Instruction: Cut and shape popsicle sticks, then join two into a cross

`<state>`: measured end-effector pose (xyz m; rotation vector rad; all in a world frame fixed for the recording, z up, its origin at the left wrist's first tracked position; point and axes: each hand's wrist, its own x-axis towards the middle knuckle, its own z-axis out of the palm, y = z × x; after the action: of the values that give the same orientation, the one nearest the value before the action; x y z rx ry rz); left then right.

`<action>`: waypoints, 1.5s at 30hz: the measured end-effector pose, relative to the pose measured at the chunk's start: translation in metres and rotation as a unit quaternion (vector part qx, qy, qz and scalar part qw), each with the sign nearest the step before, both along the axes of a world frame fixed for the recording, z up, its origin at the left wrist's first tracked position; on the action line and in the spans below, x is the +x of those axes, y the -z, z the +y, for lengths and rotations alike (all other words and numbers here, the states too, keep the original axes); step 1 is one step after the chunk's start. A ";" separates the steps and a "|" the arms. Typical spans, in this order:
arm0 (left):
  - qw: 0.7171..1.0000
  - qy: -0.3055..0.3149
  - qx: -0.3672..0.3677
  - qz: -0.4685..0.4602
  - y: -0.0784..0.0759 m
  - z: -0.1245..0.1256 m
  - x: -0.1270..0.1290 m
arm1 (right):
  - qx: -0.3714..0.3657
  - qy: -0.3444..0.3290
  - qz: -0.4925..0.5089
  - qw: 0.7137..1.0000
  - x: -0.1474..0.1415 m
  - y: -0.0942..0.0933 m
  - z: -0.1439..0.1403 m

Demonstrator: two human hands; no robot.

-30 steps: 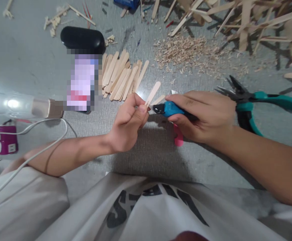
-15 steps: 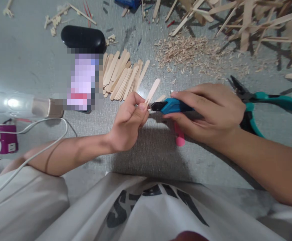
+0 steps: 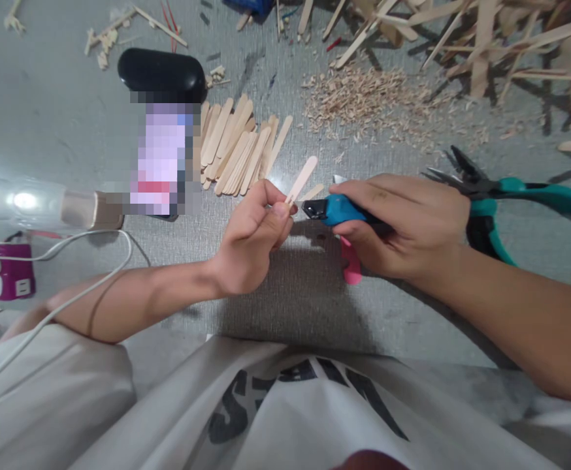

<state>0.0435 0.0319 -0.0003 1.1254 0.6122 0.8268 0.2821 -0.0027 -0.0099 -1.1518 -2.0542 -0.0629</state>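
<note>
The left hand (image 3: 251,245) pinches a stick (image 3: 301,179) by its lower end, tilted up and away. The right hand (image 3: 403,225), closed around a blue cutter (image 3: 332,210), holds its tip just beside the stick's base.

- A heap of flat craft sticks (image 3: 236,147) lies fanned on the grey floor (image 3: 60,130).
- Just beside it on the left, a black oval case (image 3: 162,75) sits above a blurred-out object.
- Pale wood shavings (image 3: 368,101) are piled near the top middle.
- Loose long sticks (image 3: 486,39) crisscross the top right corner.
- Teal-handled pliers (image 3: 515,199) rest at the right.
- A white cable (image 3: 70,287) loops past a small magenta device (image 3: 7,277) at the left edge.
- A pink object (image 3: 351,266) peeks out in the middle.
</note>
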 end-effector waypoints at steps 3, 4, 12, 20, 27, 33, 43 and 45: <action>1.000 0.001 -0.009 0.010 0.000 0.000 0.000 | -0.016 -0.005 0.001 1.000 0.002 -0.001 -0.001; 1.000 0.000 -0.012 0.010 0.000 0.000 0.000 | -0.035 -0.006 -0.006 0.999 0.003 -0.002 -0.001; 1.000 0.006 -0.019 -0.014 0.001 0.000 -0.001 | -0.051 -0.024 0.010 0.998 0.008 -0.004 -0.003; 1.000 0.006 -0.010 -0.014 0.000 0.001 0.000 | -0.093 0.003 -0.015 0.996 0.004 -0.006 -0.007; 1.000 0.013 -0.012 -0.016 -0.001 0.001 -0.001 | -0.084 0.008 -0.014 0.996 0.007 -0.001 -0.006; 1.000 0.019 -0.013 -0.011 0.000 0.001 -0.001 | -0.059 0.002 -0.017 0.998 0.005 -0.002 -0.005; 1.000 0.014 -0.008 -0.005 -0.001 0.002 -0.001 | -0.045 -0.024 0.000 0.999 0.005 -0.005 -0.004; 1.000 0.019 -0.007 0.001 -0.002 0.002 0.000 | -0.046 -0.014 -0.002 0.999 0.005 -0.004 -0.005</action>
<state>0.0432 0.0336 0.0013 1.1210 0.5960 0.7883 0.2871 -0.0073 -0.0063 -1.1791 -2.0950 0.0449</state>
